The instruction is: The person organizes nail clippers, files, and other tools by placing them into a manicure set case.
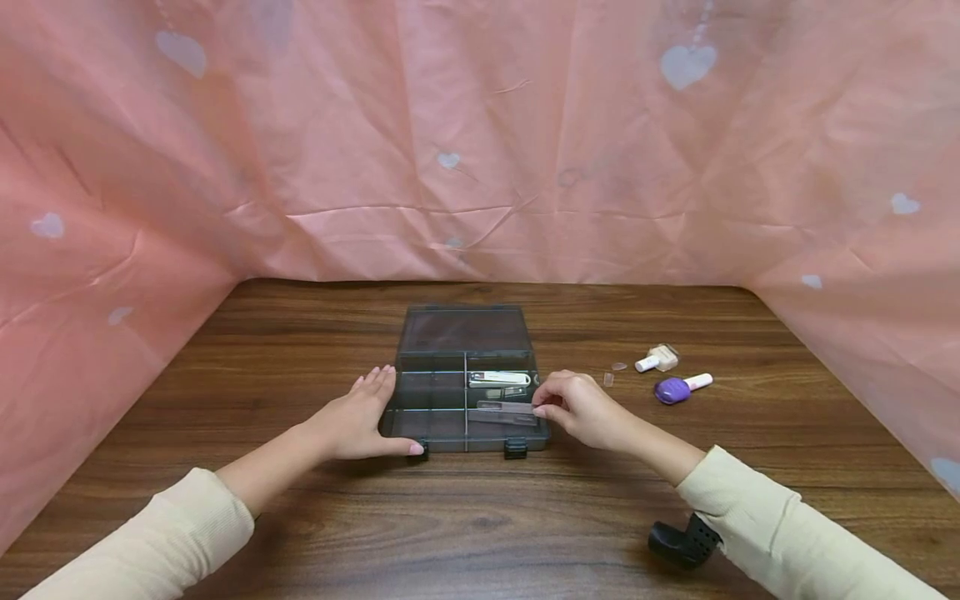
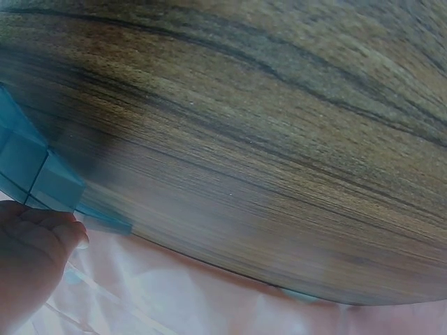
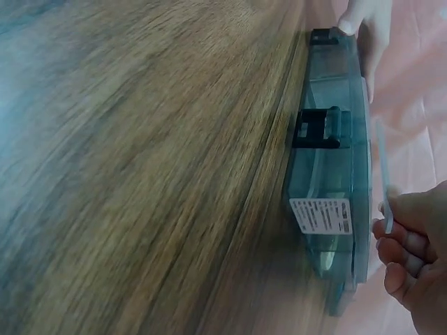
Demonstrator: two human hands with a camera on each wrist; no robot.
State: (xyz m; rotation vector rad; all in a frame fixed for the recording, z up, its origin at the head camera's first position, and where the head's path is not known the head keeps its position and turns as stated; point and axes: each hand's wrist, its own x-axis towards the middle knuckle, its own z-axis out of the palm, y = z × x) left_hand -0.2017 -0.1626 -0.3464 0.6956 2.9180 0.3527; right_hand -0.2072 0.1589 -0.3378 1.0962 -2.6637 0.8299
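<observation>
A dark see-through compartment box (image 1: 429, 423) lies on the table with its lid (image 1: 465, 329) tipped back. My left hand (image 1: 360, 421) rests along the box's left side, fingers straight, its thumb by the front left latch. Over the right compartments, my right hand (image 1: 581, 408) pinches the end of a thin clear strip (image 3: 383, 167) between thumb and fingers, just above the rim. Under it another flat translucent piece (image 1: 495, 418) lies in the front right compartment. Farther back sit a nail clipper (image 1: 498, 379) and a small clear-and-metal item (image 1: 507, 392) whose kind is unclear.
Right of the box lie a purple nail polish bottle (image 1: 672, 391), a cream one (image 1: 664, 357) with a white cap, and two small clear pieces (image 1: 608, 379). A black device (image 1: 682, 542) sits under the right sleeve. Pink curtain (image 1: 480, 167) surrounds the wooden table (image 1: 465, 533).
</observation>
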